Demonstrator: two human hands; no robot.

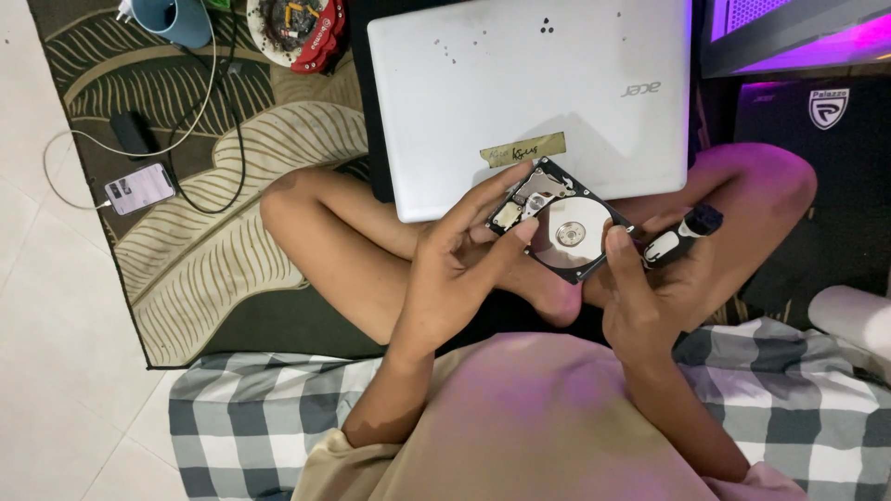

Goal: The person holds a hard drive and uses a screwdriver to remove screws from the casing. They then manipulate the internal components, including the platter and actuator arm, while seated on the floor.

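While left hand [464, 255] steadies opened hard drive [560, 221], right hand [650, 278] clasps screwdriver [682, 236]

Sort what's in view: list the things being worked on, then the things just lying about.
In hand:
- opened hard drive, held by left hand and right hand
- black-and-white screwdriver, in the right hand

Lying about:
- closed white laptop
- phone on its cable
- blue cup
- leaf-pattern rug

Seen from a single head-worn camera, looking steeply down and close over crossed legs, both hands and an opened hard drive [561, 220], closed white laptop [529, 93] beyond, leaf-patterned rug [213, 241] at left.
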